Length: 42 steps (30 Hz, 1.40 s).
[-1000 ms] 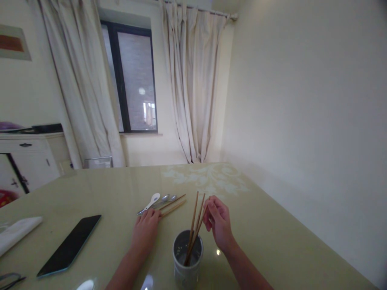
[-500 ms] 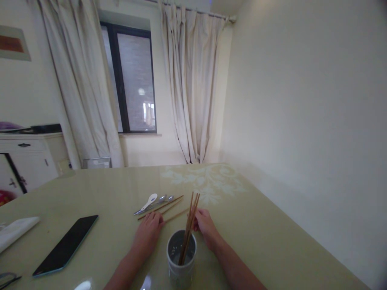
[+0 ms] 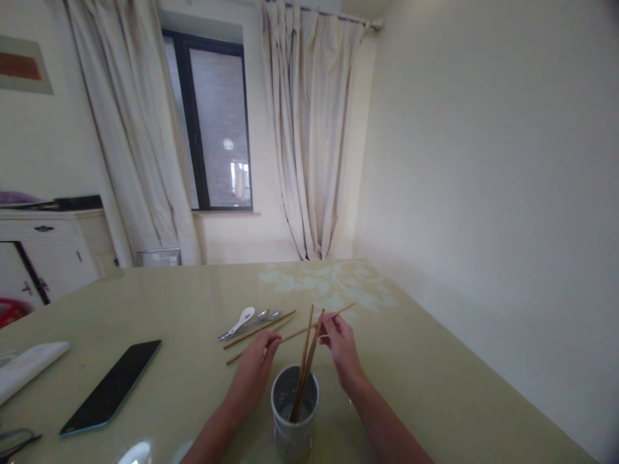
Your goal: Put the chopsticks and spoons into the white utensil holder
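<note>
A single chopstick (image 3: pixel 296 334) is stretched slantwise between my hands, behind the upright ones. My left hand (image 3: pixel 258 357) pinches its near end, and my right hand (image 3: pixel 338 335) grips it farther along, with the tip poking out beyond the fingers. Just in front stands a grey-white cylindrical holder (image 3: pixel 296 432) with several chopsticks (image 3: pixel 305 367) leaning to the right in it. Beyond my left hand, two loose chopsticks (image 3: pixel 258 330) lie on the table, the nearer one partly hidden by the hand. Beside them are a white spoon (image 3: pixel 243 319) and metal spoons (image 3: pixel 269 316).
A dark tablet-like device (image 3: pixel 113 386) lies on the left of the glossy table (image 3: pixel 193 303). Farther left are a white object (image 3: pixel 36 367) and eyeglasses (image 3: pixel 19 441). A wall (image 3: pixel 483 258) runs along the table's right side.
The chopstick between my hands has been lifted off the table and shifted right. My left hand has moved right, and my right hand has risen slightly to hold the chopstick.
</note>
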Each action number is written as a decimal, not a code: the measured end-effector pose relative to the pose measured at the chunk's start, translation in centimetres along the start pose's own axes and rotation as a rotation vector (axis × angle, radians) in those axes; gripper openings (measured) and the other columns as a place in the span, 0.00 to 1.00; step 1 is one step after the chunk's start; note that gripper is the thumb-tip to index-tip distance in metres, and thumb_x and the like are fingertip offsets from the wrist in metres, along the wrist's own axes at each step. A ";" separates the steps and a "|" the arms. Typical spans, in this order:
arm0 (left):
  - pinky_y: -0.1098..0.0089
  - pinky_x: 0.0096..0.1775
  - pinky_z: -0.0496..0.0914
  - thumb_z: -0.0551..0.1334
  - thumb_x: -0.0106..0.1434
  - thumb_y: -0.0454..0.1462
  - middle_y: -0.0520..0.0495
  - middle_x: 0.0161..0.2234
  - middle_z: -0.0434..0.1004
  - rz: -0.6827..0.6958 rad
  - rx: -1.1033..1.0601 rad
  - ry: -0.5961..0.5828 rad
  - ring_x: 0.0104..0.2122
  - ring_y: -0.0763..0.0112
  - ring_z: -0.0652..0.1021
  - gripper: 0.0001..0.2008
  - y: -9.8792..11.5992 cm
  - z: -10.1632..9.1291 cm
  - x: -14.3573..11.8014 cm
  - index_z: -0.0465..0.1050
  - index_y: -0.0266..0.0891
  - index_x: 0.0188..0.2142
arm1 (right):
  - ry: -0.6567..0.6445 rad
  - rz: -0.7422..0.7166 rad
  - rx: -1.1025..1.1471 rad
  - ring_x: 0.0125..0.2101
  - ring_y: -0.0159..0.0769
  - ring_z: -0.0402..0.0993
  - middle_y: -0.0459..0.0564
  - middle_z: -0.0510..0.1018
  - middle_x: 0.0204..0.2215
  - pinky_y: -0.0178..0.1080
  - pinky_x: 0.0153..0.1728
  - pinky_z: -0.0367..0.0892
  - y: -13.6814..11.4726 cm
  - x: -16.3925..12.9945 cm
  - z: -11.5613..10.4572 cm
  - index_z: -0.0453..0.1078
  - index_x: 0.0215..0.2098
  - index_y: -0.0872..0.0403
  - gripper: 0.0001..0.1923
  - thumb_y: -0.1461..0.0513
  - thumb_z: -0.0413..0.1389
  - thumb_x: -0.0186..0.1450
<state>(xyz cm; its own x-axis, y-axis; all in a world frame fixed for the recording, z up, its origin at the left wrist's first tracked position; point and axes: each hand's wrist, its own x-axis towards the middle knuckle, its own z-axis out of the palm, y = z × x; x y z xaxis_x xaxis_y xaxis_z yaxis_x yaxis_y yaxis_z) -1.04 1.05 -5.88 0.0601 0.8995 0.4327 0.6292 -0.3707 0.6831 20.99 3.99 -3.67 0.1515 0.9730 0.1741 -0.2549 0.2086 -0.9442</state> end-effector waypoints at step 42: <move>0.52 0.55 0.74 0.53 0.73 0.43 0.41 0.46 0.84 0.005 -0.081 0.068 0.49 0.56 0.82 0.15 -1.8 0.6 0.3 0.78 0.43 0.45 | -0.394 -0.059 -0.047 0.24 0.32 0.64 0.46 0.75 0.22 0.36 0.29 0.60 -3.0 -2.0 0.0 0.82 0.27 0.55 0.24 0.42 0.66 0.63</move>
<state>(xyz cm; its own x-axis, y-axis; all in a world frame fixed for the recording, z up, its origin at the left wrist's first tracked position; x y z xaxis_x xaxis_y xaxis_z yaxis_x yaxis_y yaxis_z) -1.70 2.14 -7.29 0.0086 0.8808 0.4733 0.5644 -0.3950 0.7249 21.47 1.42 -1.19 -0.2160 0.9246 0.3137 -0.2111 0.2695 -0.9396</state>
